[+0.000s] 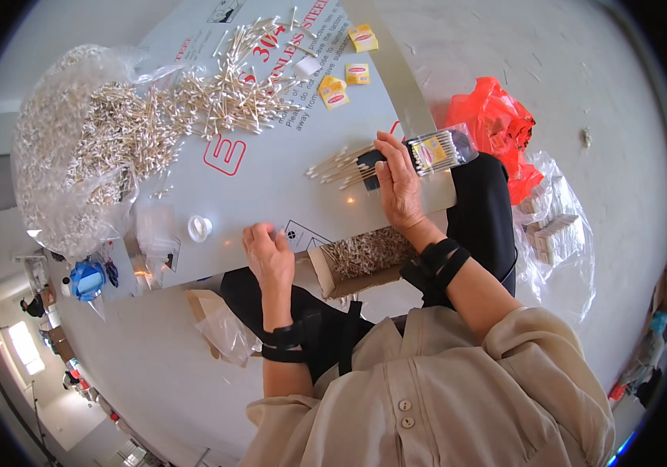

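Observation:
My right hand (398,187) lies over a row of cotton swabs (336,166) at the table's right edge, its fingers closed over a dark flat holder (368,170) under them. Beyond the hand, swabs and a yellow card (430,151) sit side by side inside a clear plastic bag (462,140). What the fingertips grip underneath is partly hidden. My left hand (271,261) hovers at the table's near edge, fingers loosely bent and apart, with nothing seen in it. Nearby stands a small round white tub (200,228).
A big clear bag (45,156) spills loose swabs (224,97) across the table (271,187). Several yellow cards (357,74) lie at the far side. An open cardboard box of swabs (322,271) is below the near edge. Red (489,117) and clear bags (559,265) lie to the right.

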Tool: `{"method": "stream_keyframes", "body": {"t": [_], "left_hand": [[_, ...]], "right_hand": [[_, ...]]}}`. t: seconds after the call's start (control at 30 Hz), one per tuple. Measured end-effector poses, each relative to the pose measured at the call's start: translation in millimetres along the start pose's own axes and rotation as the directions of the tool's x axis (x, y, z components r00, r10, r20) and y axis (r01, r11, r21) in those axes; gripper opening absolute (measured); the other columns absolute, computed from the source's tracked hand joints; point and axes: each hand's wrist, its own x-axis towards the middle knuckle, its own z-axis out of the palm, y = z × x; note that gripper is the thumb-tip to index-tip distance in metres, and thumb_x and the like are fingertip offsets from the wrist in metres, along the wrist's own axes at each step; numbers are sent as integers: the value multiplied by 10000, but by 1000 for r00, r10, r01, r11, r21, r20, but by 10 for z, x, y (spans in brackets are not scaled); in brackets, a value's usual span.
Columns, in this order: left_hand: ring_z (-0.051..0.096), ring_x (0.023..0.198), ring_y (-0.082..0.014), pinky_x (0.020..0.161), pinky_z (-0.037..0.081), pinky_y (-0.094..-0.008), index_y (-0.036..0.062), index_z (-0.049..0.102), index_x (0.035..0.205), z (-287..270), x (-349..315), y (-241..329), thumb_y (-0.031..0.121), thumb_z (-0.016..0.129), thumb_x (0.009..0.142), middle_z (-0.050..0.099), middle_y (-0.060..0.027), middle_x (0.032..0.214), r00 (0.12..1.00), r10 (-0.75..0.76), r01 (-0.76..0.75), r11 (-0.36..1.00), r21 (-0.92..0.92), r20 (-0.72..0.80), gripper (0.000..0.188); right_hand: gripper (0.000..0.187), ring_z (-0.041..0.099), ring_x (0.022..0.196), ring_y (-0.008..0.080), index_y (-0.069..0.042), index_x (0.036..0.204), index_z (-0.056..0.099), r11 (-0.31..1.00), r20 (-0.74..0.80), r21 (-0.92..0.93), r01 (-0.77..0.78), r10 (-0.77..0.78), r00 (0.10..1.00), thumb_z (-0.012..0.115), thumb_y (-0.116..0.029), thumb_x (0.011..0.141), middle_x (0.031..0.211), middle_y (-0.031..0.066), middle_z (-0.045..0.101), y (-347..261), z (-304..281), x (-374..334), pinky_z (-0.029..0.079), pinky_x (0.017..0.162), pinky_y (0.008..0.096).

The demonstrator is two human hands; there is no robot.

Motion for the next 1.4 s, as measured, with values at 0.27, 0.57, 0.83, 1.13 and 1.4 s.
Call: {"method": "stream_keyframes", "body": {"t": [0.27, 0.57, 0.83, 1.13, 1.4], "left_hand": [[576, 897, -374, 768, 473, -447, 14, 544, 913, 3, 300, 613, -4, 616, 818, 575, -185, 947, 883, 244, -83, 922, -378, 401, 120], [476, 1177, -312, 932, 416, -469, 131, 657, 1054, 172, 2078, 522, -26, 701, 706, 553, -72, 1199, 838, 532, -510, 842, 175, -122, 385], [503, 1156, -281, 979, 388, -436, 129, 717, 907, 269, 2430, 294, 25, 765, 649, 635, -24, 1046, 816, 532, -554, 831, -45, -225, 282], [646, 827, -357, 696, 505, -444, 56, 628, 869, 110, 1874, 788, 45, 702, 745, 656, -156, 900, 791, 608, -610, 793, 4, 71, 144], [618, 942, -312, 800, 508, -412, 34, 608, 1012, 380, 1566, 679, -26, 683, 757, 630, -120, 965, 939, 339, -333, 852, -404, -59, 273]], "right_hand": [[296, 542, 1190, 371, 10, 1253, 519, 1000, -26, -28, 4, -5, 1000, 519, -61, 965, 1350, 194, 495, 48, -19, -17, 481, 963, 383], [320, 567, 1148, 368, -8, 1261, 518, 997, 17, -76, -19, 20, 1000, 556, -104, 957, 1371, 167, 495, 13, -10, -15, 500, 927, 379], [363, 559, 1162, 366, -10, 1272, 508, 998, 38, -56, -11, 13, 999, 597, -92, 930, 1362, 170, 497, -9, 4, 5, 504, 915, 383], [369, 537, 1183, 390, -7, 1264, 507, 996, 27, -86, 21, -19, 999, 599, -82, 915, 1361, 184, 494, 46, -8, -3, 478, 959, 404], [369, 535, 1185, 392, -5, 1253, 506, 997, 31, -83, -2, 4, 1000, 605, -62, 902, 1351, 182, 501, 17, 32, -4, 475, 966, 405]]}}
